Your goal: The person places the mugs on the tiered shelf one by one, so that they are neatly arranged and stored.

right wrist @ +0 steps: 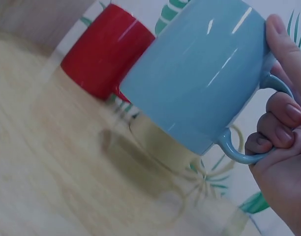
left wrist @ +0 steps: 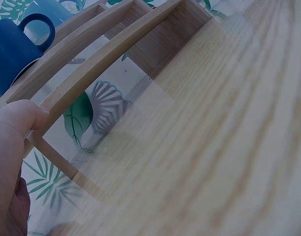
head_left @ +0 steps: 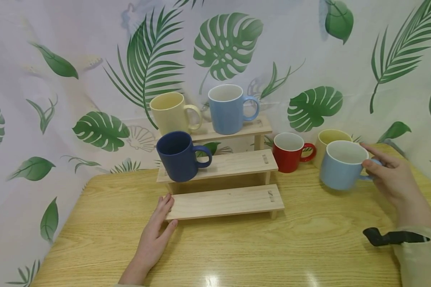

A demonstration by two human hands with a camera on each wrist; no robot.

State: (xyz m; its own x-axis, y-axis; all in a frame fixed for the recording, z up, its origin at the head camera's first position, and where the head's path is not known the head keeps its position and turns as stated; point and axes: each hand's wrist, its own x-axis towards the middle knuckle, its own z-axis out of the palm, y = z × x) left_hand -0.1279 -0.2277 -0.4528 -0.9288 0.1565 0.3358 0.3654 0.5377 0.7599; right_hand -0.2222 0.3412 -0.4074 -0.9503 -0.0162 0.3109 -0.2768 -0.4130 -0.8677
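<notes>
My right hand grips the handle of a light blue mug and lifts it off the table. In the right wrist view the fingers curl through the handle while the thumb lies against the mug's side near the rim. A three-step wooden stand stands mid-table, and my left hand holds the left end of its lowest step, thumb at the front edge. On the middle step is a dark blue mug. The top step bears a pale yellow mug and another light blue mug.
A red mug stands on the wooden table, right of the stand. Behind the held mug, partly hidden, is a second pale yellow mug. A leaf-patterned cloth hangs at the back.
</notes>
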